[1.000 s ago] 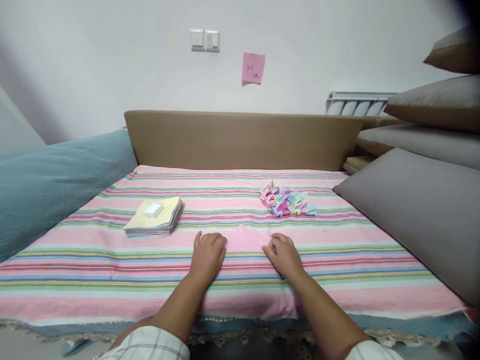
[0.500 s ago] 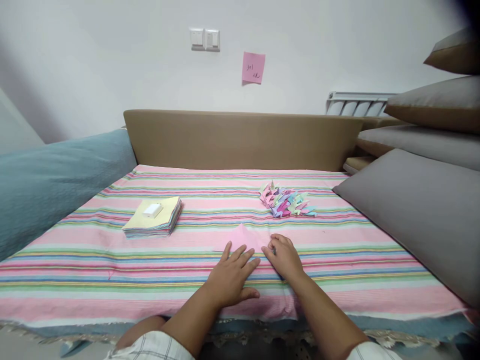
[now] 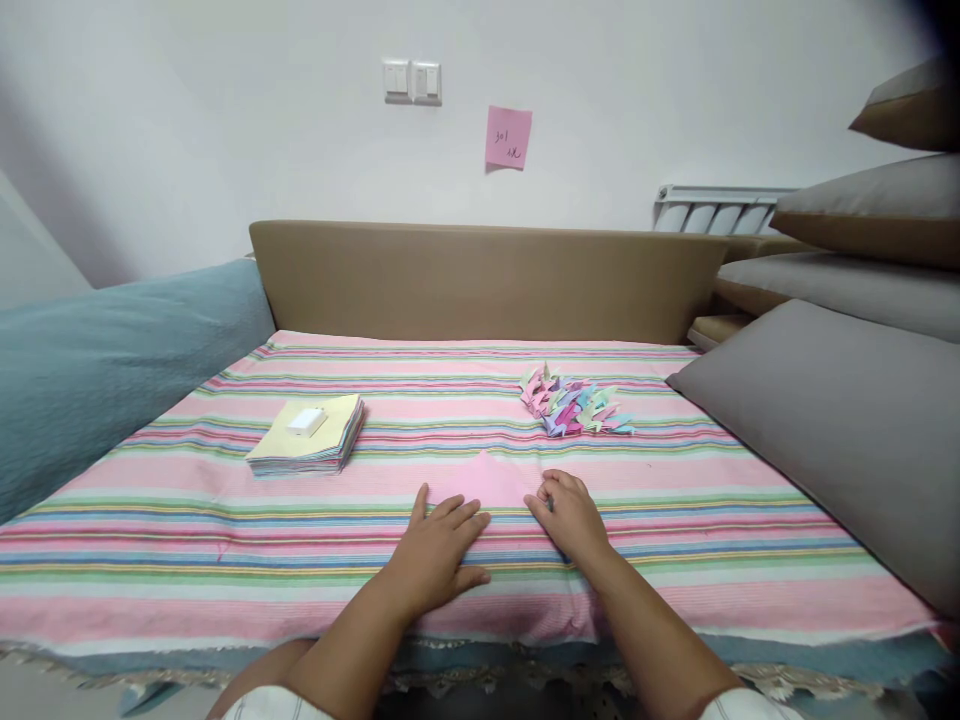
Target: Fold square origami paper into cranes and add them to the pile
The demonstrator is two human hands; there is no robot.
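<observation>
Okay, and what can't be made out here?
- Pink sheet: head view, lower edge partly under the left hand's fingers.
- Right hand: head view, curled fingers hide its grip.
- Folded papers: head view, too small and overlapped to count.
- Top cushion: head view, cut off by the right edge.

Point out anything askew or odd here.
Nothing looks spilled or damaged. The pink note sits slightly tilted on the wall, not squared up, and the striped cloth is rumpled near its front edge.
</observation>
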